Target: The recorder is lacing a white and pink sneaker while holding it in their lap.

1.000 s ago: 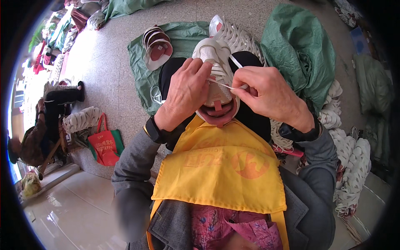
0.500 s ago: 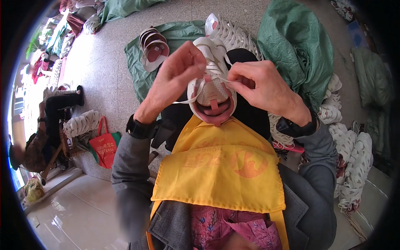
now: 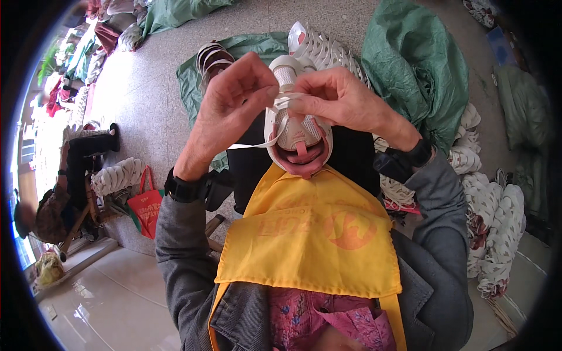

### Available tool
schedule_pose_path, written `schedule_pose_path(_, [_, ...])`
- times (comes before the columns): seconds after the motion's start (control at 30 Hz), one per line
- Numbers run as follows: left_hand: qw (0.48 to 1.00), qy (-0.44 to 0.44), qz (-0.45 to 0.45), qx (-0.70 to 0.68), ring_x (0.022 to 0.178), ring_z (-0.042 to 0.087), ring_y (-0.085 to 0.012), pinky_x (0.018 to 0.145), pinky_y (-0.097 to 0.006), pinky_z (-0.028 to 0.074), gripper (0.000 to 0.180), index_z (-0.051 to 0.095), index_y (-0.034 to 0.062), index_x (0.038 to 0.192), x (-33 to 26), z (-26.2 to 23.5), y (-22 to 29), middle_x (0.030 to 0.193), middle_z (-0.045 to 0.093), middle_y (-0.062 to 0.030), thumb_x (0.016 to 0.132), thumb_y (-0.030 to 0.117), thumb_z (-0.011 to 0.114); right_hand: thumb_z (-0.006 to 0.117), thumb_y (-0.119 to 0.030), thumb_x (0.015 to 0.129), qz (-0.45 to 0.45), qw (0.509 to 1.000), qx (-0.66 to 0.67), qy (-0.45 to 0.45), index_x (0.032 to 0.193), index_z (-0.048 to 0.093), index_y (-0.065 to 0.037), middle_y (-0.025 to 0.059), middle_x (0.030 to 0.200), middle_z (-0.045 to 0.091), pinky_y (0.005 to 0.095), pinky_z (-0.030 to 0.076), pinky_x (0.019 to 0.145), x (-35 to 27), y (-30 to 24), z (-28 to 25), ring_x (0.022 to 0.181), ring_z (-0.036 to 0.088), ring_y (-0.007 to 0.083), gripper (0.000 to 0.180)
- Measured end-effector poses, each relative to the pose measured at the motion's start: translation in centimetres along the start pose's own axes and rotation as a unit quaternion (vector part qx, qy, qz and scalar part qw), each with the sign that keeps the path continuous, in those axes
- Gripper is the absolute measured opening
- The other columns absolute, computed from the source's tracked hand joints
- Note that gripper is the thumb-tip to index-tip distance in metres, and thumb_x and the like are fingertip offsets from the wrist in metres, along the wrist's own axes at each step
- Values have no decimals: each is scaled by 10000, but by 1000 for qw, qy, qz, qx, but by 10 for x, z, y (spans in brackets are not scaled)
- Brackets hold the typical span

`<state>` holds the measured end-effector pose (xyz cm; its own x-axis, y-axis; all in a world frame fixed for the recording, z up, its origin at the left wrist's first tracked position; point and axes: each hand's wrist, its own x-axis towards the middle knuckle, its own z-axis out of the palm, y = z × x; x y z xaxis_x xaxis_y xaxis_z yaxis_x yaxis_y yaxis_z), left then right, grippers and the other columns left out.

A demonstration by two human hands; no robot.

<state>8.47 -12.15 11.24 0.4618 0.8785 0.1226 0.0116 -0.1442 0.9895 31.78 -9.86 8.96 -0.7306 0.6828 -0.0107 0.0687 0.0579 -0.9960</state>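
Note:
A white sneaker (image 3: 294,136) with a pink lining rests on my lap, heel toward me and toe pointing away. My left hand (image 3: 237,96) is closed in a pinch at the left of its lacing. From the right, my right hand (image 3: 342,99) pinches the white shoelace (image 3: 282,100) over the tongue, its fingertips close to the left ones. A loose lace end trails off left below my left hand. What my left fingertips pinch appears to be the lace too. The eyelets under both hands are partly hidden.
Beyond the sneaker, white shoe uppers (image 3: 333,50) lie in a row beside green sacking (image 3: 415,76). More stacked uppers (image 3: 497,228) stand at the right. At left are a red bag (image 3: 144,205) and a seated person (image 3: 55,207). A yellow apron (image 3: 304,245) covers my front.
My right hand has moved left and my left hand slightly left and up, both at the lacing. The lace now runs between the fingertips above the tongue. The sneaker stays nearly in place.

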Motion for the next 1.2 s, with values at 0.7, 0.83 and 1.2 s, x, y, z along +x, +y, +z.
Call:
schedule_pose_path(0.7, [999, 47, -20, -12, 864, 578, -56, 813, -227, 470, 89, 561, 38, 965, -18, -16, 1, 905, 611, 8, 941, -21, 623, 665, -129, 956, -39, 999, -21, -11, 948, 662, -40, -46, 799, 629, 183, 389, 573, 10, -2, -18, 663, 518, 19, 90])
schedule_pose_path(0.83, [990, 102, -35, -96, 813, 549, -57, 775, -226, 439, 48, 565, 60, 954, -25, -38, -24, 890, 598, 13, 964, 38, 607, 653, -102, 950, 52, 995, -71, 44, 929, 651, -34, -23, 766, 629, 165, 375, 494, -21, -10, -49, 599, 515, 4, 71])
schedule_pose_path(1.2, [970, 97, -52, -216, 807, 514, -91, 854, -261, 435, 15, 553, 68, 985, -36, -63, -61, 866, 550, 14, 999, 75, 557, 648, -64, 933, 174, 976, -72, 112, 975, 665, 27, 23, 786, 662, 184, 463, 494, -95, 28, -94, 583, 553, 26, 102])
